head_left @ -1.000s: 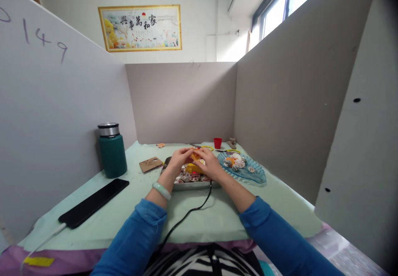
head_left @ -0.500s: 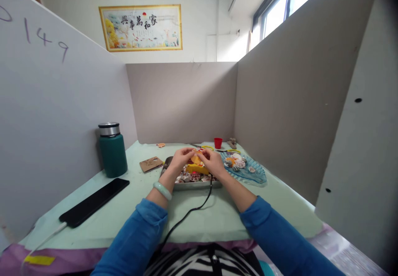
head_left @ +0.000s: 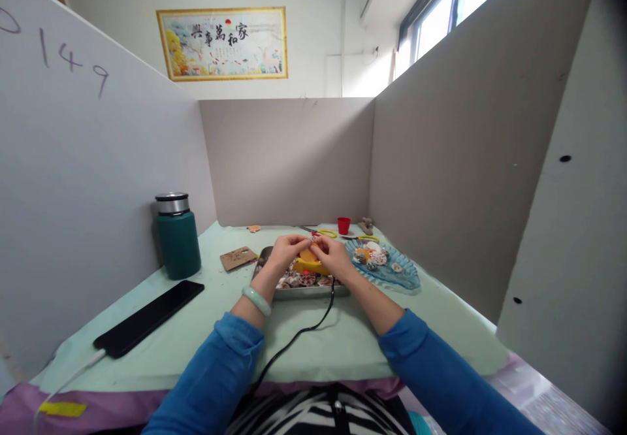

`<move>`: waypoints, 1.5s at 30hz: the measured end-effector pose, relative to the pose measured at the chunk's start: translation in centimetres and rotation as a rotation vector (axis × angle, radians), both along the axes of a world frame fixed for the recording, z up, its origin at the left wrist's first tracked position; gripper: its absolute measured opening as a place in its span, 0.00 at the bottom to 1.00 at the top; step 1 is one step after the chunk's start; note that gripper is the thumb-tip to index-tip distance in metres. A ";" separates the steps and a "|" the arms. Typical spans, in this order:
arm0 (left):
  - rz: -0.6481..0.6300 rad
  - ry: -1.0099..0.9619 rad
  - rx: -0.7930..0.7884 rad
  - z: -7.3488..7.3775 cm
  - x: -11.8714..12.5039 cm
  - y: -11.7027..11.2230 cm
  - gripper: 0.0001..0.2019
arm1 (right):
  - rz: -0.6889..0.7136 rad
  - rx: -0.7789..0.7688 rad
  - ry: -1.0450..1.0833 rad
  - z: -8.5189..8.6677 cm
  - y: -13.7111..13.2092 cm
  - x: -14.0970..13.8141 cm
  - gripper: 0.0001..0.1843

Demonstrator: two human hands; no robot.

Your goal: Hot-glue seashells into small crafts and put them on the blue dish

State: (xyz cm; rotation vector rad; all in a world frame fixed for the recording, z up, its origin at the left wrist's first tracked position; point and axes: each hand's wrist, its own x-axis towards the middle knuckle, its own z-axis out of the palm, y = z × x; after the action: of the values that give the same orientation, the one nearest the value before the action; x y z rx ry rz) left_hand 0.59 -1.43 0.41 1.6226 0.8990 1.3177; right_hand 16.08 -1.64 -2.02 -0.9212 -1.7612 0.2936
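1. Holding an orange piece (head_left: 307, 255) between them, the left hand (head_left: 284, 251) and the right hand (head_left: 334, 256) meet above a metal tray (head_left: 298, 294).
2. State of the grip: both hands pinch the orange piece with thumb and fingers. The fingers cover part of it — its full outline cannot be told.
3. Location of the orange piece: over the tray, just above a yellow tool (head_left: 313, 268).
4. The tray contains patterned shells (head_left: 307, 279). A black cable (head_left: 298, 334) runs from beside the right hand, over the near rim and across the bench (head_left: 353, 350) toward the person; its upper connection is hidden.
5. Right side: a blue dish (head_left: 404, 278) carries more shells and an orange item. A red cup (head_left: 343, 226) stands upright at the back, near yellow-handled scissors (head_left: 327, 233).
6. Left side: a brown card (head_left: 238, 258) lies near the tray. A green bottle (head_left: 177, 242) stands upright by the partition — a dark phone (head_left: 149, 319) lies flat before it, a white cord at its near end.
7. A pale bracelet (head_left: 256, 300) encircles the left wrist.
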 end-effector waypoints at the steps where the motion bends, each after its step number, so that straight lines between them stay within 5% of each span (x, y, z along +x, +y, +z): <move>1: -0.008 -0.003 -0.004 0.0 0.0 0.0 0.14 | -0.002 0.004 -0.001 0.0 0.0 0.0 0.13; 30: -0.009 -0.009 -0.017 0.0 0.0 0.1 0.16 | -0.040 0.010 0.020 -0.2 0.4 0.2 0.12; 45: -0.040 0.021 0.023 0.4 -0.1 -0.4 0.15 | 0.268 -0.236 0.373 0.7 0.0 0.4 0.16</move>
State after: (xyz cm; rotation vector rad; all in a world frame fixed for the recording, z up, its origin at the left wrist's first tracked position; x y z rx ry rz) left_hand 0.51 -1.82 0.86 1.6661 0.8627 1.2901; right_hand 16.50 -1.67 -1.29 -0.7345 -1.5183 0.8084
